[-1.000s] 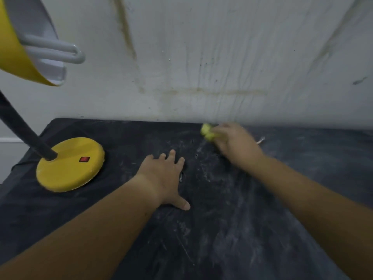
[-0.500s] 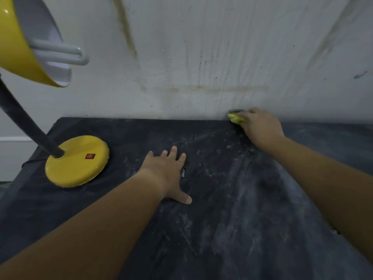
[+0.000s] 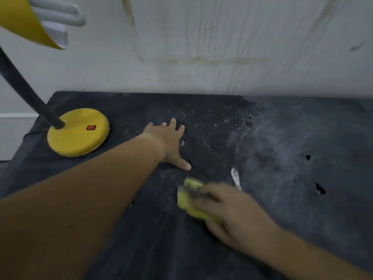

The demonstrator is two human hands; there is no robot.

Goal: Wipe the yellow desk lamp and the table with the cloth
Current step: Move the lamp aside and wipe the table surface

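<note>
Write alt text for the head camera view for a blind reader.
A person's right hand holds a yellow cloth against a dusty black table, while the left hand lies flat on the tabletop. A yellow desk lamp stands at the table's far left, before a stained white wall.

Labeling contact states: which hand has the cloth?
The right hand, blurred, grips the yellow cloth on the table; the left hand lies flat on it beside the lamp base, holding nothing.

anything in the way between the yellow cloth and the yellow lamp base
Yes: the left hand, flat on the dusty black table, and its forearm lie across the direct line from the yellow cloth held by the right hand to the round yellow lamp base.
</note>
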